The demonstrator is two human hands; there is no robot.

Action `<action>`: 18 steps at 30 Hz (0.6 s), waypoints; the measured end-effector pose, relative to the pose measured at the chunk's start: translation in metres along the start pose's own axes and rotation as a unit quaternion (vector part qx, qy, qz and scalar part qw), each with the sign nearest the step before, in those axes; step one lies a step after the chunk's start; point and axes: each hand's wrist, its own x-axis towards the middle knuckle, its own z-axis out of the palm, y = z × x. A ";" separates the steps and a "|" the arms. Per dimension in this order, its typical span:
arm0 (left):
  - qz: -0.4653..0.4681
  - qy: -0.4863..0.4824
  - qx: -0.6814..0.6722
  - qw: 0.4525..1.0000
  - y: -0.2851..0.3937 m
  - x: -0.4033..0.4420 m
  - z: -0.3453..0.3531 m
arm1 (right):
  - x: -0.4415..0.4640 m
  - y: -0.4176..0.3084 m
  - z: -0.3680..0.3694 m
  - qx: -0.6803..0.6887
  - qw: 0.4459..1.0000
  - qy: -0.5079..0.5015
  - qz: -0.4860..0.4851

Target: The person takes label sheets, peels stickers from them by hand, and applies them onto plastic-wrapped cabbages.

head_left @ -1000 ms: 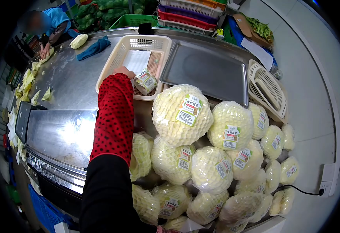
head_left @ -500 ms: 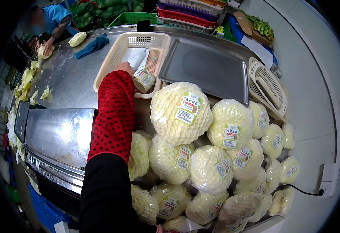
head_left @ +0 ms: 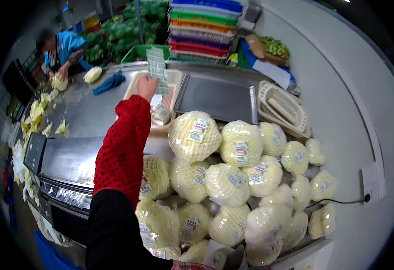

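My left hand (head_left: 147,87), in a red polka-dot sleeve cover, is raised over the pale plastic basket (head_left: 175,81). Its fingers are closed on the lower left edge of a light green label sheet (head_left: 157,67), which stands upright from the grip. Below the hand, a roll of labels (head_left: 161,113) lies in the basket. Nearer me, several wrapped cabbages in foam netting (head_left: 194,135) are piled up, many with a printed label. My right hand is out of view. A white sheet (head_left: 221,254) shows at the bottom edge among the cabbages.
A metal tray (head_left: 217,96) and a white oval basket (head_left: 282,108) stand right of the basket. A wrapping machine (head_left: 70,159) is on the left. Across the table, a person in blue (head_left: 68,42) handles a cabbage (head_left: 60,83). Stacked crates (head_left: 201,31) stand behind.
My left hand has come up out of the basket, lifting the label sheet with it. The view has tilted upward, showing more of the crates behind.
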 end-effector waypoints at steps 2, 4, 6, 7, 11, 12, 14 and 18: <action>-0.078 -0.133 -0.208 0.966 0.109 -0.063 -0.006 | -0.006 0.005 -0.005 -0.049 0.998 -0.014 0.040; -0.079 -0.266 -0.241 0.930 0.185 -0.139 -0.015 | 0.022 0.060 0.005 -0.263 0.932 0.154 -0.196; -0.002 -0.369 -0.225 0.902 0.235 -0.220 -0.011 | 0.039 0.073 0.021 -0.125 0.877 0.323 -0.334; 0.071 -0.394 -0.167 0.901 0.252 -0.260 -0.006 | 0.012 0.015 0.016 0.044 0.890 0.278 -0.358; 0.519 -0.325 -0.073 0.788 0.330 -0.410 0.019 | -0.033 -0.100 0.000 0.337 0.862 -0.064 -0.373; 0.601 -0.281 -0.077 0.745 0.341 -0.441 0.023 | -0.045 -0.118 -0.013 0.348 0.841 -0.103 -0.401; 0.662 -0.255 -0.080 0.701 0.342 -0.488 0.028 | -0.056 -0.120 -0.028 0.437 0.801 -0.169 -0.372; 0.727 -0.234 -0.022 0.645 0.351 -0.555 0.026 | -0.050 -0.062 -0.043 0.551 0.746 -0.203 -0.314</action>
